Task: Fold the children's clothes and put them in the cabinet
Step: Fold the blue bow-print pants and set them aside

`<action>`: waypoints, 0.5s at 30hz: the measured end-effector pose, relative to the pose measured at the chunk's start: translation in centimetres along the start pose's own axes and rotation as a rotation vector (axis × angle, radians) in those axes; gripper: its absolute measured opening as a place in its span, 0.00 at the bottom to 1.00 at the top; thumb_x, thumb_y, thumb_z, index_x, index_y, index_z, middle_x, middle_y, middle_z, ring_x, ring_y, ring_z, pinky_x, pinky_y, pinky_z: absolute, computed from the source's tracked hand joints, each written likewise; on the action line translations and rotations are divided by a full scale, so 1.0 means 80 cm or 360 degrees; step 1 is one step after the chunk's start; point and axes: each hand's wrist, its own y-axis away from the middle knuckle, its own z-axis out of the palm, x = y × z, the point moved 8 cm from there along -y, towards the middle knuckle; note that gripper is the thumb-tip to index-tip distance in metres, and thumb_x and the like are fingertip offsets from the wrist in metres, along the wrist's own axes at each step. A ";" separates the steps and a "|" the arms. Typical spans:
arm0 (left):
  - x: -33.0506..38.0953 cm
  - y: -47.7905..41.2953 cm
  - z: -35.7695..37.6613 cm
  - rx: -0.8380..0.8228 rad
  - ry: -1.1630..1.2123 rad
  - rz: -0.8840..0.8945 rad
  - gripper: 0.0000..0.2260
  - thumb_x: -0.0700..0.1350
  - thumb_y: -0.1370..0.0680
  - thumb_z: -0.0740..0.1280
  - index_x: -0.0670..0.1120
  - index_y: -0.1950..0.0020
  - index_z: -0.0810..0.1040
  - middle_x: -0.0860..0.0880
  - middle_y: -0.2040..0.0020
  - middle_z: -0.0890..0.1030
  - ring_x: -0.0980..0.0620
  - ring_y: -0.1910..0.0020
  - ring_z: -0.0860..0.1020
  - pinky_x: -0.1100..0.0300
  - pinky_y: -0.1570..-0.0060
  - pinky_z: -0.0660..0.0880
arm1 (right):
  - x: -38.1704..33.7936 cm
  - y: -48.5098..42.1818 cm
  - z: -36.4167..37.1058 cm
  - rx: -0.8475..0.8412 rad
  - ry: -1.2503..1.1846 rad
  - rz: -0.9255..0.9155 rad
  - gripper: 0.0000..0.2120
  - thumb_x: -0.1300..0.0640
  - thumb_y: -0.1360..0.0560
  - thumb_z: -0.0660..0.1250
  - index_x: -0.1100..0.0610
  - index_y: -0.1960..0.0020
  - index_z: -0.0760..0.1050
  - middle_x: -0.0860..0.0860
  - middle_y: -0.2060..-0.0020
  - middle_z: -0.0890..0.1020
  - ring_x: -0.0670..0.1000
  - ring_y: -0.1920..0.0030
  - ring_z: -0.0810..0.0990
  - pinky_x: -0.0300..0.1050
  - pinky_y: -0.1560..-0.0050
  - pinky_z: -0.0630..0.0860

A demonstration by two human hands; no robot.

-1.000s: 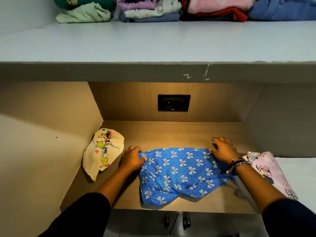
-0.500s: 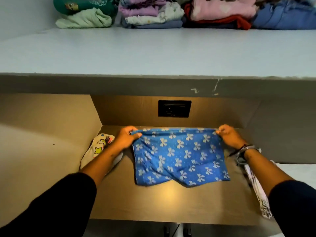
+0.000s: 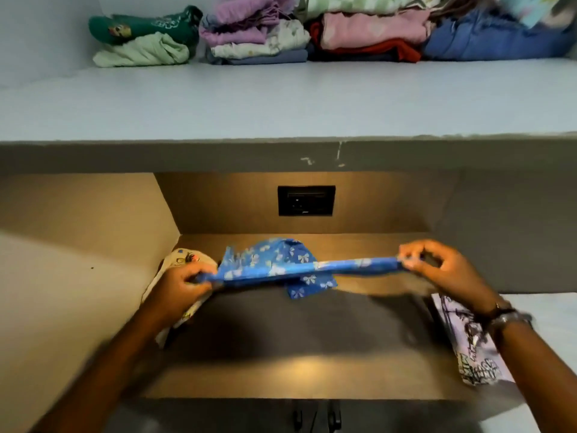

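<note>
A blue garment with white bows (image 3: 281,265) is stretched in the air above the wooden shelf (image 3: 312,370) of the cabinet recess. My left hand (image 3: 179,285) grips its left end and my right hand (image 3: 437,265) pinches its right end. The cloth is flipped up, almost edge-on, with loose parts flapping behind and below the taut band. A cream printed garment (image 3: 184,260) lies at the shelf's left, partly hidden by my left hand. A lilac printed garment (image 3: 471,351) lies at the shelf's right edge under my right forearm.
Folded clothes are piled along the back of the grey upper shelf (image 3: 281,101): a green pile (image 3: 143,39), a purple and white pile (image 3: 256,35), a pink and red pile (image 3: 371,35), a blue pile (image 3: 493,42). A black socket plate (image 3: 306,200) sits in the recess's back wall.
The blue garment lay crumpled on the shelf, then was lifted and held spread by its top corners. Now it is swung up flat and blurred, both hands still on its ends.
</note>
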 end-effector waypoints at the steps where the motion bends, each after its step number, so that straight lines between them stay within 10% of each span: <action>1: -0.024 0.020 0.004 -0.0059 -0.0062 -0.0094 0.12 0.29 0.30 0.72 0.46 0.55 0.82 0.47 0.58 0.82 0.55 0.58 0.79 0.66 0.56 0.74 | 0.018 0.023 0.013 -0.0078 -0.0006 0.0060 0.10 0.71 0.29 0.72 0.63 0.64 0.73 0.59 0.58 0.83 0.51 0.52 0.82 0.40 0.47 0.75; 8: -0.124 0.136 0.084 -0.0775 -0.0593 -0.0112 0.11 0.42 0.28 0.74 0.59 0.57 0.78 0.60 0.42 0.74 0.62 0.40 0.72 0.72 0.43 0.67 | 0.105 0.143 0.107 -0.0601 0.0421 0.0115 0.13 0.55 0.32 0.78 0.48 0.66 0.74 0.45 0.61 0.81 0.48 0.54 0.79 0.53 0.50 0.77; 15: -0.120 0.118 0.098 -0.0681 -0.1008 0.0165 0.08 0.53 0.26 0.69 0.56 0.48 0.81 0.58 0.34 0.72 0.61 0.37 0.67 0.64 0.37 0.66 | 0.097 0.124 0.113 -0.0463 0.0897 -0.0125 0.08 0.45 0.27 0.70 0.44 0.59 0.72 0.39 0.53 0.76 0.44 0.48 0.73 0.45 0.45 0.70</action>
